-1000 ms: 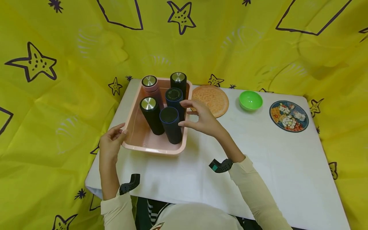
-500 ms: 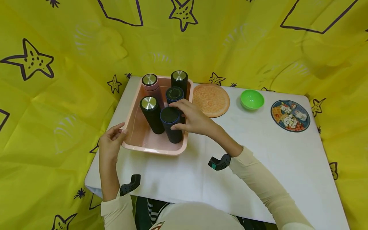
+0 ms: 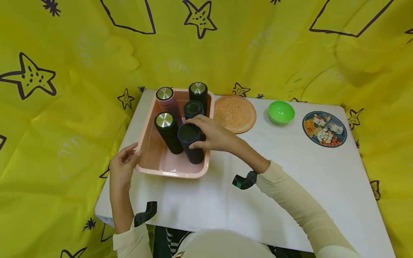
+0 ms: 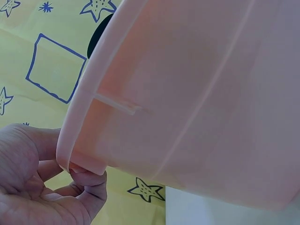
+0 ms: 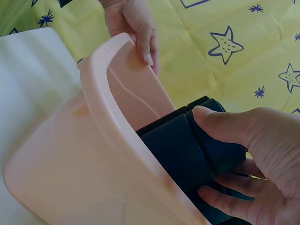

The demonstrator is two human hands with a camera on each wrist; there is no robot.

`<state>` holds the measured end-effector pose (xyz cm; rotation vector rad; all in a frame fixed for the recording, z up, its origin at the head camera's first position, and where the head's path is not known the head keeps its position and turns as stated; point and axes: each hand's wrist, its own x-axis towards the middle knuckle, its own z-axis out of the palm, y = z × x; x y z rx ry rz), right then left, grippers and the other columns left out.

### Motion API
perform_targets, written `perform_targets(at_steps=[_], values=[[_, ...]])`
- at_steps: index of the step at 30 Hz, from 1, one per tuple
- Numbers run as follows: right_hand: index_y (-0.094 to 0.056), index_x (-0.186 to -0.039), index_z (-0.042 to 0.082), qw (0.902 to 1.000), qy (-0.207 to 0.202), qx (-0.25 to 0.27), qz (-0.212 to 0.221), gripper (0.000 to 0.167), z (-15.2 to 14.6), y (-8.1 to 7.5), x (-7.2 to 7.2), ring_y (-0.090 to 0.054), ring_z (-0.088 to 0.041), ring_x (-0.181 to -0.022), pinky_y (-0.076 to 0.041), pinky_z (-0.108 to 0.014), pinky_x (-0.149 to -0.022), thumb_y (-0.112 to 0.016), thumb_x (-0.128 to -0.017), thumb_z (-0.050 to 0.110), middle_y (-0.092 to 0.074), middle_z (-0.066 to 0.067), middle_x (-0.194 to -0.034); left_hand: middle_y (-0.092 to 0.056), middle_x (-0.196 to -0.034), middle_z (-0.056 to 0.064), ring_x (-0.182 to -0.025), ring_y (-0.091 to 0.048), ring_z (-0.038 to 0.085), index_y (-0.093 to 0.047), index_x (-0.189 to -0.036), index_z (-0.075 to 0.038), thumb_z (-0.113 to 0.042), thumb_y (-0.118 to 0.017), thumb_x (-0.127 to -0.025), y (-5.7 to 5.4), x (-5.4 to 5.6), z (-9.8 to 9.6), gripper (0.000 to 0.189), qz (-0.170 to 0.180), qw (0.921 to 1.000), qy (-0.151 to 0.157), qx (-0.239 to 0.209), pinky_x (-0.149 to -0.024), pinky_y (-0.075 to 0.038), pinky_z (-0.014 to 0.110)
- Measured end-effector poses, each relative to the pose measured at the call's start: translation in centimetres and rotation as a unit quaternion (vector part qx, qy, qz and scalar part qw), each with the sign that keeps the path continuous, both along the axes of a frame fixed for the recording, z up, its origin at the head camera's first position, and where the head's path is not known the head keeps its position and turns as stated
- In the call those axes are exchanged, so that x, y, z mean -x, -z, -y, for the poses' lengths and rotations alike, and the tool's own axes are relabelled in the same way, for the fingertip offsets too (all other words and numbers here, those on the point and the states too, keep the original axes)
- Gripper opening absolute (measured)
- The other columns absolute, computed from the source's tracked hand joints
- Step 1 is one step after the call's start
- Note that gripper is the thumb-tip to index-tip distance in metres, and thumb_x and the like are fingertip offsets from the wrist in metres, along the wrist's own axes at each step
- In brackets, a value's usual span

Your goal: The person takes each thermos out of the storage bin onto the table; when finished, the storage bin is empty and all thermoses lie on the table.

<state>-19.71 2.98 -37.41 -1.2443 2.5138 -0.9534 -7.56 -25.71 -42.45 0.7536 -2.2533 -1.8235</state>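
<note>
A pink plastic tub (image 3: 171, 173) stands on the table's left part with several upright vacuum flasks inside. My left hand (image 3: 122, 168) pinches the tub's left rim, fingers and thumb on either side of it in the left wrist view. My right hand (image 3: 217, 135) reaches over the right rim and grips the front dark blue flask (image 3: 189, 133) near its lid. In the right wrist view the thumb lies on one side of this flask and fingers on the other. Beside it are a black flask with a silver lid top (image 3: 165, 120) and another dark blue flask (image 3: 193, 108).
At the tub's back stand a pink flask (image 3: 165, 94) and a black flask (image 3: 198, 88). Right of the tub lie a round tan mat (image 3: 235, 113), a green bowl (image 3: 281, 111) and a patterned oval mat (image 3: 324, 129). A yellow curtain (image 3: 226, 57) surrounds the white table (image 3: 277, 186).
My right hand has moved left from the tub's right side onto the front dark blue flask, its fingers closing round the top. My left hand has stayed at the rim.
</note>
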Motion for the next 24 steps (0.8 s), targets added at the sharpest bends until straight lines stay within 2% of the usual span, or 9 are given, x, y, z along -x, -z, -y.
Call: perform_targets(at_steps=[8,13,24], values=[[-0.045,-0.144,0.010,0.9999,0.000,-0.013,0.005,0.079,0.3,0.2,0.1,-0.053,-0.023,-0.127,-0.048,-0.039,-0.103,-0.082,-0.079,0.037,-0.054,-0.009,-0.140,-0.053,-0.099,-0.002,-0.086,-0.053,0.010,-0.061,-0.132,-0.006,-0.015,-0.068,-0.092,0.0,-0.2,0.0,0.041,0.000,1.0000,-0.002,-0.002,-0.072,-0.050,0.010],[-0.043,-0.146,0.012,0.9994,0.006,-0.026,0.023,0.085,0.5,0.7,0.3,-0.054,-0.022,-0.128,-0.047,-0.039,-0.105,-0.084,-0.076,0.039,-0.055,-0.008,-0.140,-0.053,-0.099,-0.003,-0.086,-0.055,0.009,-0.061,-0.132,-0.007,-0.014,-0.068,-0.092,0.3,-0.2,0.0,0.041,0.005,0.9999,-0.007,-0.007,-0.072,-0.050,0.010],[-0.038,-0.138,0.007,0.9971,-0.003,0.005,0.075,0.086,1.1,2.0,0.8,-0.062,-0.020,-0.112,-0.051,-0.033,-0.097,-0.088,-0.072,0.031,-0.064,-0.009,-0.122,-0.053,-0.098,-0.002,-0.086,-0.056,0.010,-0.061,-0.131,-0.005,-0.013,-0.068,-0.092,0.2,-0.1,-0.2,0.040,-0.006,0.9999,-0.004,-0.011,-0.073,-0.051,0.010]])
